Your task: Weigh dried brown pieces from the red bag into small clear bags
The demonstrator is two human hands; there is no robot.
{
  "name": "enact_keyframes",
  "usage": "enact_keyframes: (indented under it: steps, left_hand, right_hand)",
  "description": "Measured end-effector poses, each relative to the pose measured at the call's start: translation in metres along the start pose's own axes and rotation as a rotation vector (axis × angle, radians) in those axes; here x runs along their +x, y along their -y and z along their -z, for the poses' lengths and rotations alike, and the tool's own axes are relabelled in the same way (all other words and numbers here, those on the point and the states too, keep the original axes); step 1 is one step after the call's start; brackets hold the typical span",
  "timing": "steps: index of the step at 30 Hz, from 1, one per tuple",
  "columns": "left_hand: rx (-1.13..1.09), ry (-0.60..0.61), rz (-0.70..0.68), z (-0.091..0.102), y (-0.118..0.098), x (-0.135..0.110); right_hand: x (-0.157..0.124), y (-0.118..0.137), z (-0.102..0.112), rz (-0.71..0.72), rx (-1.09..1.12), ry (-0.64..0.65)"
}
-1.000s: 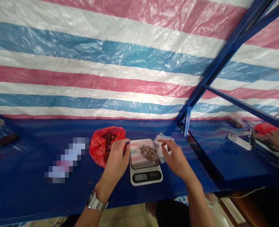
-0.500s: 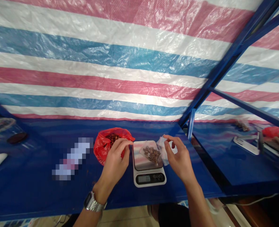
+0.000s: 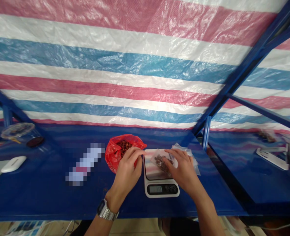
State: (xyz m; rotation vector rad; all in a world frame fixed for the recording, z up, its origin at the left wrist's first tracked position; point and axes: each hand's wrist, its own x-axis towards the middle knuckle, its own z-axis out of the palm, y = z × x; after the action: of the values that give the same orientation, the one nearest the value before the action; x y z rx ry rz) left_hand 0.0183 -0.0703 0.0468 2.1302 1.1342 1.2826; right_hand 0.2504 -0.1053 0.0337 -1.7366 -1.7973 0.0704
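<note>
A white kitchen scale (image 3: 162, 193) with a shiny metal pan stands in front of me, its display too blurred to read. On its pan lies a small clear plastic bag (image 3: 161, 163) with brown nuts or beans in it. My right hand (image 3: 183, 165) is over that bag, thumb and index finger apart, the thumb at the contents. Beneath and beyond this hand are flat clear bags (image 3: 193, 160). My left hand (image 3: 129, 167) is raised between the scale and an open red plastic bag (image 3: 112, 157), fingers stretched and holding nothing. More brown pieces (image 3: 123, 145) fill the red bag.
On the blue table (image 3: 61, 203) are a blurred-out strip (image 3: 86, 164), a white oblong object (image 3: 13, 164) and a clear tub (image 3: 18, 130). Blue frame bars (image 3: 206, 134) rise at the right. Behind hangs a striped plastic sheet (image 3: 105, 88).
My right hand has moved left from the flat bags to over the filled bag on the scale. My left hand stays by the red bag. The view has shifted slightly left.
</note>
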Motion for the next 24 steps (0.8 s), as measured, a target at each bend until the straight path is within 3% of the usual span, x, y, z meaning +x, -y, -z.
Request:
enact_keyframes:
  steps: [4,9,15,20,24]
  left_hand:
    - [0.019,-0.017,-0.006,0.001,-0.003,0.001]
    - [0.133,-0.292,0.131,0.018,0.003,0.007]
    - [0.338,-0.114,0.275,0.038,0.028,0.01]
    - [0.56,-0.096,0.326,0.048,0.038,0.006]
    - [0.695,-0.043,0.356,0.051,0.039,0.003]
  right_hand:
    - [-0.003,0.003,-0.009,0.001,-0.073,0.115]
    - [0.002,0.007,-0.01,0.003,0.029,0.103]
    - [0.022,0.043,-0.005,0.09,0.267,0.019]
    - [0.059,0.096,-0.021,0.292,0.057,0.107]
    - [0.081,0.115,-0.046,0.411,-0.069,0.216]
